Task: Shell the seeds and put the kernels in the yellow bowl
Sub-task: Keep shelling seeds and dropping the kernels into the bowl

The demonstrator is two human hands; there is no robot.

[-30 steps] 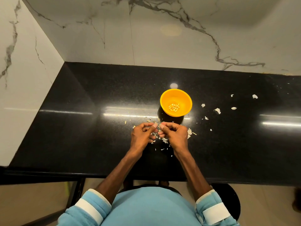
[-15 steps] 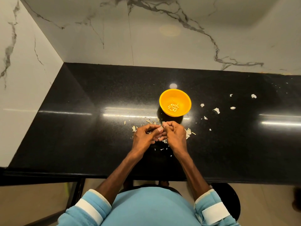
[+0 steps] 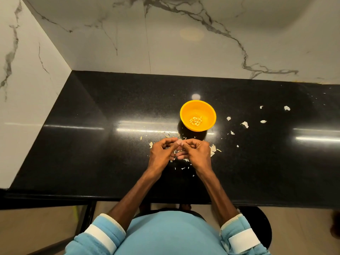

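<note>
The yellow bowl (image 3: 185,113) stands on the black counter (image 3: 103,144) with several pale kernels (image 3: 196,120) at its bottom. Just in front of it, my left hand (image 3: 161,153) and my right hand (image 3: 197,153) meet fingertip to fingertip, fingers curled. They pinch something small between them, most likely a seed; the fingers hide it. Pale shell bits (image 3: 213,149) lie under and around both hands.
More shell pieces (image 3: 244,124) are scattered on the counter to the right of the bowl. Marble walls close the counter at the back and on the left. A dark round stool (image 3: 257,227) sits below the front edge at the right.
Both hands have shifted slightly away from me toward the bowl and stay joined at the fingertips. The bowl has not moved.
</note>
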